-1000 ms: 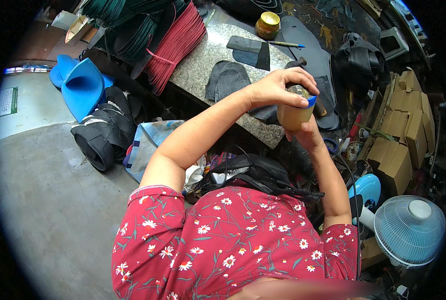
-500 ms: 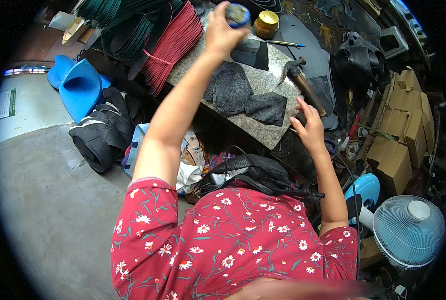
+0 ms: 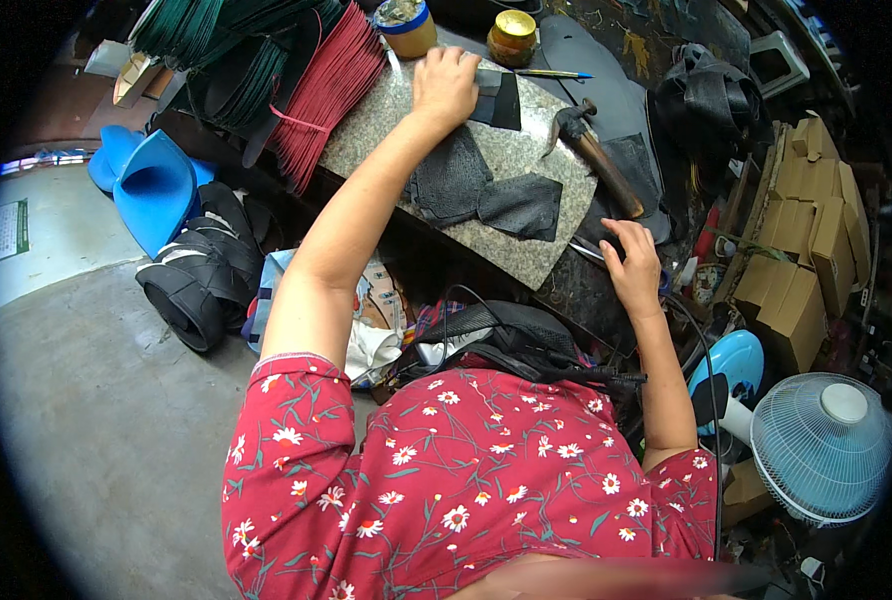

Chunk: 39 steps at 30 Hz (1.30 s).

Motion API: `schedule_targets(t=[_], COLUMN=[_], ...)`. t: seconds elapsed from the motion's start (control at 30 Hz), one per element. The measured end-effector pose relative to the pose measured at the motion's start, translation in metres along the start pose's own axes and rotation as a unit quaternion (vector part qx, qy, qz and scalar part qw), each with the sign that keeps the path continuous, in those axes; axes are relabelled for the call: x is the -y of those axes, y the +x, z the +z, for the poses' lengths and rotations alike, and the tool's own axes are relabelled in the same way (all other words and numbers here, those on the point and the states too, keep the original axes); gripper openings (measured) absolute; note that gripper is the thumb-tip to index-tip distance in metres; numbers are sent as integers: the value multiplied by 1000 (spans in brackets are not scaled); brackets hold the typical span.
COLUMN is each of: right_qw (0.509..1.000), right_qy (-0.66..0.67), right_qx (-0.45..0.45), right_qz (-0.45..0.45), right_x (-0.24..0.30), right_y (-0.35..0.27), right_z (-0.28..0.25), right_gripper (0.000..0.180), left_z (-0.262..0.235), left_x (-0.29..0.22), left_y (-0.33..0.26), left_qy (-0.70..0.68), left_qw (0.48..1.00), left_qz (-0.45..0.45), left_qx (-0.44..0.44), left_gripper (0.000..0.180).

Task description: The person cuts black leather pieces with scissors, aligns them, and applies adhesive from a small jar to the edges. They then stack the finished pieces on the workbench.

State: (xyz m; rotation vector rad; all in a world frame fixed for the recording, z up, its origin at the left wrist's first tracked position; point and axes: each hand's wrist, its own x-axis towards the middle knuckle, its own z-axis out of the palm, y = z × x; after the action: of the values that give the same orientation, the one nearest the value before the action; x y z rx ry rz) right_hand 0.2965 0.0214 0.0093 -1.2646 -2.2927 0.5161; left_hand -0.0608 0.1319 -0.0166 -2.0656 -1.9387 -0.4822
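Observation:
My left hand [image 3: 446,88] is over the far part of a speckled stone slab [image 3: 511,255], fingers curled and tips hidden; I cannot tell what is in them. Just beyond it stands a jar with a blue rim [image 3: 409,38], apart from the hand. Dark textured material pieces [image 3: 521,207] lie on the slab near my left wrist, and a smooth dark piece [image 3: 496,100] is right of the hand. My right hand [image 3: 633,265] hovers off the slab's right corner, fingers apart and empty. Near its fingertips are a shiny metal tool [image 3: 588,250] and a wooden-handled hammer [image 3: 606,170].
A yellow-lidded jar [image 3: 512,40] and a pen [image 3: 556,74] sit at the back. Bundled red sheets [image 3: 326,95] and green ones [image 3: 191,35] rise at the left. Cardboard boxes [image 3: 791,290] and a fan [image 3: 821,450] stand right; blue foam shapes [image 3: 156,185] are left.
The blue-rimmed jar has left my left hand and stands at the far edge. That hand has come nearer over the slab. My right hand has drawn slightly back from the slab's corner.

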Motion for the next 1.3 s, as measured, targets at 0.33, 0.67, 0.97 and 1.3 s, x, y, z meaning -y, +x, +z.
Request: schedule_targets(t=[0.33,0.67,0.97,1.3], right_qw=[999,999,995,980], right_qy=[38,46,-44,-190], right_qx=[-1,-5,-59,-18], right_qz=[20,18,-68,64], right_x=[-1,-9,-3,-19], right_y=[-5,-12,41,86], right_z=[-3,-5,7,38], right_gripper=[29,27,42,43], left_z=[15,-15,-25,-12], left_x=[21,-64,-50,-33], left_y=[16,29,-12,-12], left_qy=[-239,-489,51,-241], left_qw=[944,836,969,936], left_qz=[-228,-6,-128,-200], left_qx=[-12,248,205,161], left_gripper=[34,72,55,60])
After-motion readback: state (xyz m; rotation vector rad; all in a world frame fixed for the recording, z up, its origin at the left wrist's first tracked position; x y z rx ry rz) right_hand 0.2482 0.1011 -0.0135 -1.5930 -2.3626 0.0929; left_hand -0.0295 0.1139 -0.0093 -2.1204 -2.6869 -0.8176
